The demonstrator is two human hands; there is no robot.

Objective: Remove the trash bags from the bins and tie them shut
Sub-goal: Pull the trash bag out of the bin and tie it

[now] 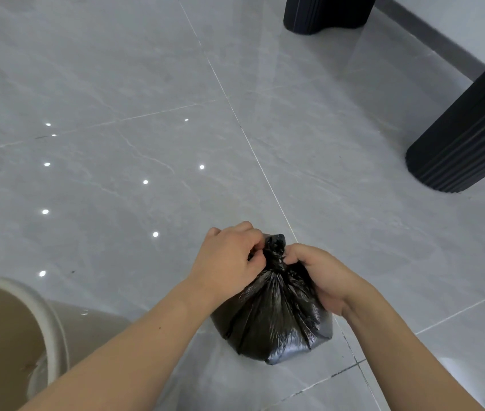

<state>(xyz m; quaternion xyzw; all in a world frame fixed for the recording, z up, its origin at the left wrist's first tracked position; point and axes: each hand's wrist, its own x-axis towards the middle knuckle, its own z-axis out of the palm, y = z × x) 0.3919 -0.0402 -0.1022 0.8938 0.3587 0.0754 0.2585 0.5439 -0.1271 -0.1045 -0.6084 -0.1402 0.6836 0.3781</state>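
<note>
A small black trash bag (pixel 273 318) sits on the grey tiled floor, its top gathered into a twisted neck. My left hand (pixel 229 256) grips the neck from the left, fingers curled around the plastic. On the right side of the neck, my right hand (pixel 321 274) pinches the gathered plastic too. A short tuft of bag sticks up between the two hands. A beige bin (pixel 48 315) stands at the lower left with no bag visible inside it.
Two dark ribbed furniture legs stand on the floor, one at the top (pixel 324 13) and one at the right edge (pixel 466 137). A grey skirting board (pixel 430 40) runs along the wall at upper right. Glossy floor tiles reflect ceiling lights.
</note>
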